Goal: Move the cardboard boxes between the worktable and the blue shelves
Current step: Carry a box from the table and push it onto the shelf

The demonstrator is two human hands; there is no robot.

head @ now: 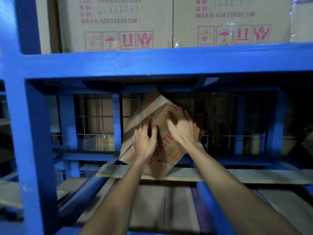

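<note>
Head view into the blue shelves [152, 63]. One small brown box [162, 133] sits in the middle bay, tipped on one corner, its lowest edge resting on a pale board [254, 177] laid across the shelf rails and its top corner close under the beam above. Its long axis runs diagonally, from lower left near the viewer up and back to the right. Both hands are on it, directly ahead of the person and at arm's reach. The left hand [145, 143] lies on the near face, fingers curled over the edge of a flap, gripping it. The right hand [183, 129] spreads over the upper right face, fingers reaching past the far edge; motion blur makes it unclear whether they hook round that edge or only press flat. The two hands are about equally near, the left lower and toward the box's bottom corner, the right higher and deeper in the bay.

Count: one brown box in hand; two large printed cartons [115, 26] side by side on the shelf above; more cartons, number uncertain, behind a wire mesh [94, 126] at the back. No surface is in view, so the box is at the shelf end of the transfer.
</note>
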